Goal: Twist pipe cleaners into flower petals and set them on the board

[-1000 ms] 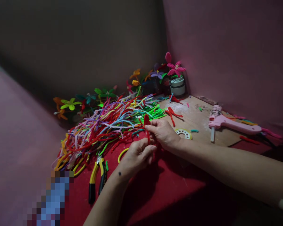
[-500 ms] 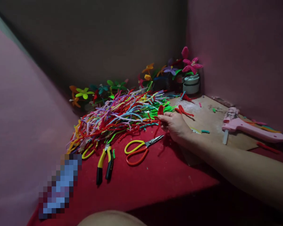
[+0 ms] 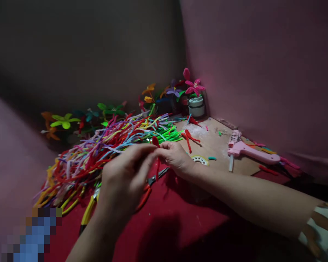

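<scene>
A small red pipe-cleaner loop (image 3: 155, 141) with a stem hanging down is pinched between both hands above the red cloth. My right hand (image 3: 177, 157) comes in from the right, fingers closed on it. From the lower left, my left hand (image 3: 125, 174) meets it, fingertips closed on the same piece. Scissors (image 3: 152, 179) lie beneath, partly hidden by my left hand. Yellow and black pliers (image 3: 89, 211) show beside my left wrist. Just behind the hands spreads a large pile of colourful pipe cleaners (image 3: 98, 149).
On a brown board (image 3: 218, 145) lie red twisted pieces (image 3: 190, 137) and a white and yellow ring (image 3: 200, 160). A pink glue gun (image 3: 248, 151) rests at the right. Pipe-cleaner flowers (image 3: 65, 120) and a grey jar (image 3: 196, 107) stand behind.
My left hand has entered from the lower left and joined my right hand at the red piece. The view has turned right, so the objects sit farther left.
</scene>
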A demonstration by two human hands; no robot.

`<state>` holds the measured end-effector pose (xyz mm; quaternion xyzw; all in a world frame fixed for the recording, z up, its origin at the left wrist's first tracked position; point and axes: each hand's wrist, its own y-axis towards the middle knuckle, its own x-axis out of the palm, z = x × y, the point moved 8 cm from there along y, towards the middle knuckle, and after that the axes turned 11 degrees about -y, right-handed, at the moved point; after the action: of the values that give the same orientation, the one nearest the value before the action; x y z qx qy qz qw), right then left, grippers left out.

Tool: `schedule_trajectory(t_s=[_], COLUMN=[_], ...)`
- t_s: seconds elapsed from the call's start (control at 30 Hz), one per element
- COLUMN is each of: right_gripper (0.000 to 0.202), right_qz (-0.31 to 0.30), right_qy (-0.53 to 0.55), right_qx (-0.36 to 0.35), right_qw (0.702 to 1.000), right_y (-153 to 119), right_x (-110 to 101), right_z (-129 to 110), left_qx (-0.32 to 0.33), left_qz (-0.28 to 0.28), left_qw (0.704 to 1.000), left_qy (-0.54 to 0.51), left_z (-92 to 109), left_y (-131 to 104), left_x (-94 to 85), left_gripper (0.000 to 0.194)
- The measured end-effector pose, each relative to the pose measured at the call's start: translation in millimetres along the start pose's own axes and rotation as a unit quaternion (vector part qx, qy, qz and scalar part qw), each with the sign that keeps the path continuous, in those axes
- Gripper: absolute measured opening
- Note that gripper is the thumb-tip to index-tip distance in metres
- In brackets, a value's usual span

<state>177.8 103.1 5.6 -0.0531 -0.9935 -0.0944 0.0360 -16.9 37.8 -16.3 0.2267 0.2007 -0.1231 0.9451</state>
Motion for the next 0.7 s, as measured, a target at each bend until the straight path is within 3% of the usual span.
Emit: schedule_trajectory(t_s=[0.07,0.1,0.17,0.4,0.53,0.63,0.7], right_gripper=[0.018,0.017,0.015,0.017,0.019,0.019,0.016], right_qz=[-0.033,-0.049,-0.076,-0.163,-0.199,-0.201,-0.203], right_qy=[0.010,0.015,0.024,0.056,0.140,0.151,0.143], right_qx=[0.010,0.018,0.034,0.063,0.120,0.129,0.131], right_qw=[0.999,0.999,0.996,0.983,0.962,0.959,0.960], right_y=[-2.6,-3.6,-5.3,-12.4,-16.7,-17.3,-18.0], right_x=[9.1,13.4,20.5,30.2,34.5,33.5,32.1], right_z=[-1.1,-0.8,0.5,8.2,18.7,22.1,23.0], left_qx=[-0.057,-0.071,-0.120,-0.161,-0.174,-0.185,-0.200], left_qz=[-0.007,-0.019,-0.068,-0.061,-0.069,-0.064,-0.095], left_qw=[0.998,0.996,0.985,0.941,0.928,0.931,0.925], left_qy=[-0.014,-0.045,-0.107,-0.291,-0.323,-0.309,-0.309], left_z=[35.4,48.1,53.0,16.7,18.7,21.4,21.7], left_y=[79.7,107.3,133.8,113.3,113.7,112.8,109.5], left_x=[1.1,5.3,20.7,37.8,41.5,41.6,46.2], left_gripper=[0.028,0.029,0.028,0.017,0.019,0.019,0.019])
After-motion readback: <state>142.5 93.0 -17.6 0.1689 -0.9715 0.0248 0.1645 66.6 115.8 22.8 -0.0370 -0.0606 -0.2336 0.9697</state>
